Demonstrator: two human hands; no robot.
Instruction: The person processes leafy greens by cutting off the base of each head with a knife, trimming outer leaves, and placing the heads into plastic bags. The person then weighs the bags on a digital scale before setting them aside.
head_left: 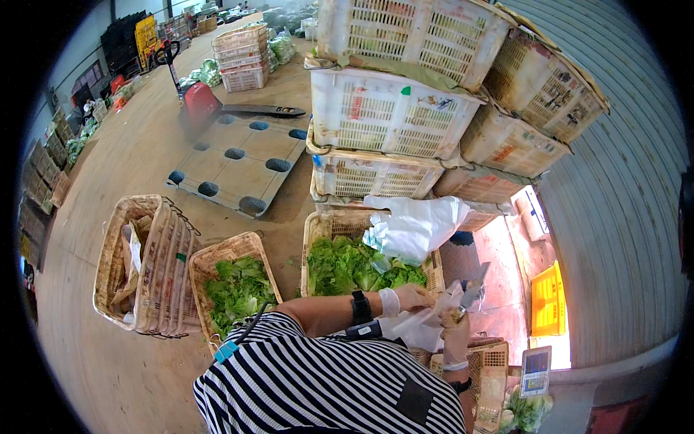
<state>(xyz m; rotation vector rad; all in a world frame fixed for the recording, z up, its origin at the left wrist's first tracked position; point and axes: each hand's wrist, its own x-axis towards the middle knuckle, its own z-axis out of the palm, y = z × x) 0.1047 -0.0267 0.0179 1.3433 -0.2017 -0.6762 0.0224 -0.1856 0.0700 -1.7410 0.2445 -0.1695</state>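
Both my hands wear thin clear gloves and are close together at the right, by the front of a crate. My left hand [409, 298] is closed on the edge of a clear plastic bag [423, 329]. In my right hand [455, 340] is a knife [473, 289], its broad grey blade pointing up and away; part of the bag lies against this hand. Just beyond, green leafy lettuce [340, 264] fills a worn cream crate [309, 235]. A heap of white plastic bags [426, 224] lies over that crate's far right side.
A smaller crate [199, 293] of lettuce stands left, beside nested empty crates [163, 282]. Tall stacks of crates [394, 108] rise ahead. A plastic pallet [235, 166] on a pallet jack [199, 101] lies beyond. At the right are a scale display [536, 370] and a yellow crate [548, 304].
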